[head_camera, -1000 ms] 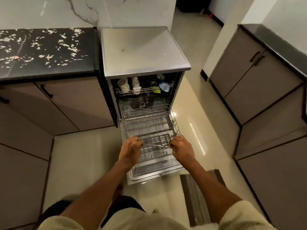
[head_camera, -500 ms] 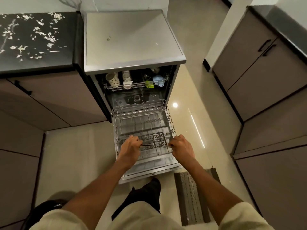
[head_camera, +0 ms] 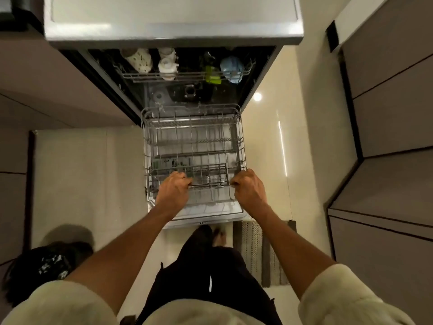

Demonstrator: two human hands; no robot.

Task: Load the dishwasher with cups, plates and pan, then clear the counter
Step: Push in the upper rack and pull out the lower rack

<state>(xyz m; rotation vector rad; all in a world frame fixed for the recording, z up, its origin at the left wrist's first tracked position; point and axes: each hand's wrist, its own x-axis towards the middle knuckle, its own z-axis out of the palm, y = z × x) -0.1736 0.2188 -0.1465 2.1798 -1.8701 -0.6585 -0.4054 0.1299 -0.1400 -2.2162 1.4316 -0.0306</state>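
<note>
The dishwasher (head_camera: 173,29) stands open with its door (head_camera: 210,215) folded down over the floor. The grey wire lower rack (head_camera: 194,141) is drawn out over the door and holds no dishes. My left hand (head_camera: 173,192) and my right hand (head_camera: 249,190) each grip the rack's front rail. The upper rack (head_camera: 185,76) sits inside and carries a patterned cup (head_camera: 139,59), a white cup (head_camera: 166,63), a blue cup (head_camera: 231,68) and a green item (head_camera: 212,77).
Grey cabinets (head_camera: 386,113) line the right side and more cabinets (head_camera: 46,90) stand on the left. A striped mat (head_camera: 257,249) lies on the shiny floor by the door's right corner. My legs are just below the door.
The view has moved closer and tilted down over the dishwasher. The lower rack has slid further out over the door, both hands still gripping its front rail.
</note>
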